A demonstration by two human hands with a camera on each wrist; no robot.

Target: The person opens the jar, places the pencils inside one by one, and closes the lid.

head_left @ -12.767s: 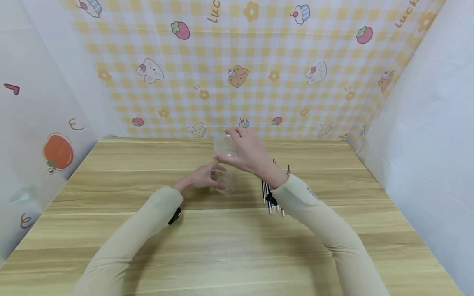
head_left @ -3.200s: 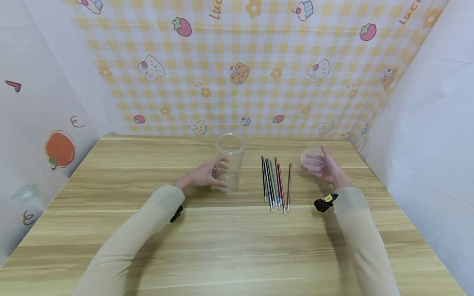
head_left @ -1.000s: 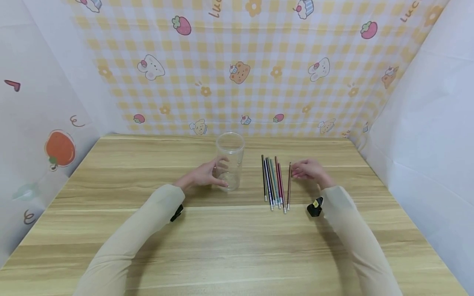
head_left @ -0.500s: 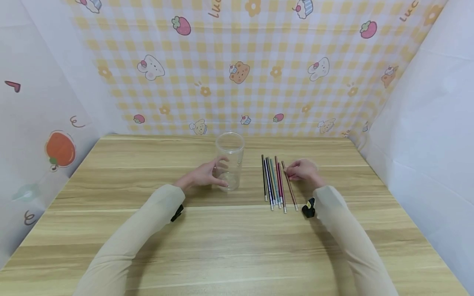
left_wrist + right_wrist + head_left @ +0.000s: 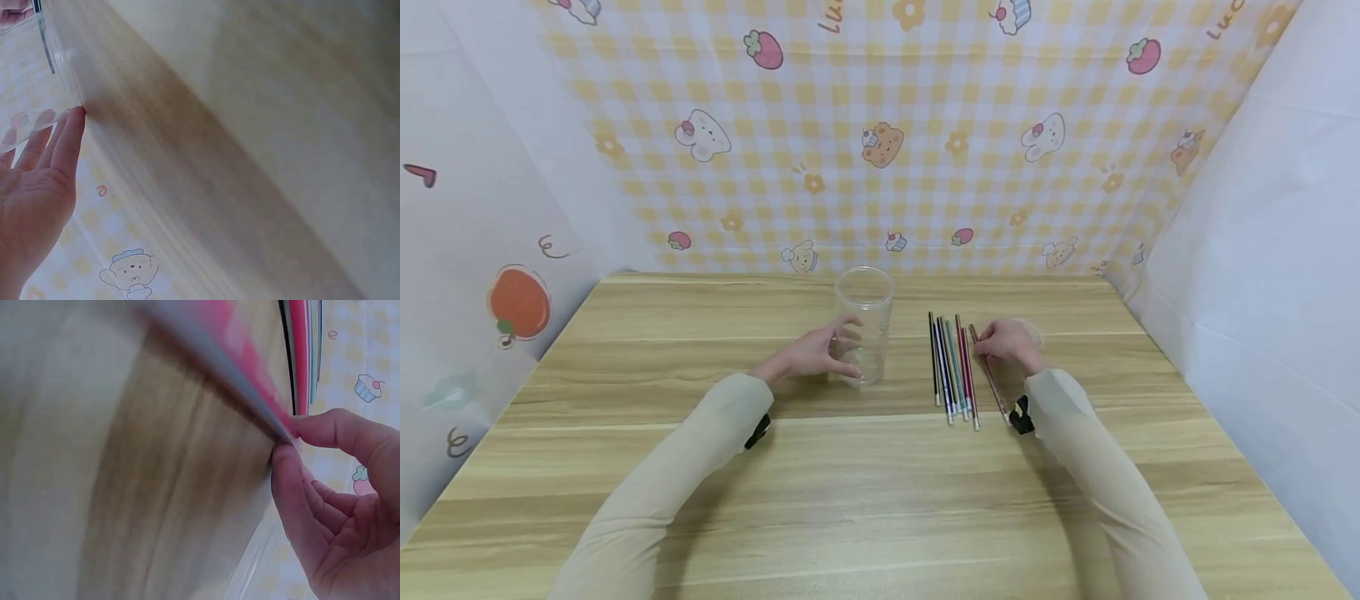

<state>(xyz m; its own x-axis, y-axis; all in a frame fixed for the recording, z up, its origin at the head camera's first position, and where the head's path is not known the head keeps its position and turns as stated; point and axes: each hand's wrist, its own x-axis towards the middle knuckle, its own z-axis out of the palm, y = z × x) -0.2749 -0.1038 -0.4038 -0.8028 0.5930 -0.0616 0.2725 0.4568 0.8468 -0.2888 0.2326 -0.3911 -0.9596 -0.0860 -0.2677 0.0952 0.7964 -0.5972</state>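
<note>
A tall clear plastic cup (image 5: 872,325) stands upright on the wooden table, its round rim facing up. My left hand (image 5: 808,353) holds it low on its left side, thumb in front and fingers round the back; the left wrist view shows the fingers (image 5: 62,147) against clear plastic. To the right, my right hand (image 5: 1006,343) pinches a reddish-brown pencil (image 5: 992,385) near its far end between thumb and finger. That pencil slants, its white eraser end towards me. In the right wrist view the pinched pencil (image 5: 250,397) is blurred.
Several pencils (image 5: 951,367), dark, teal and red, lie side by side between the cup and my right hand, erasers towards me. A clear round lid-like piece (image 5: 1032,331) lies just behind the right hand. A checked cloth (image 5: 775,192) hangs along the table's back edge.
The right hand, which held the clear round piece at right, has let it go, moved left and pinched the brown pencil. The pencil's eraser end has swung right. The left hand stays at the cup.
</note>
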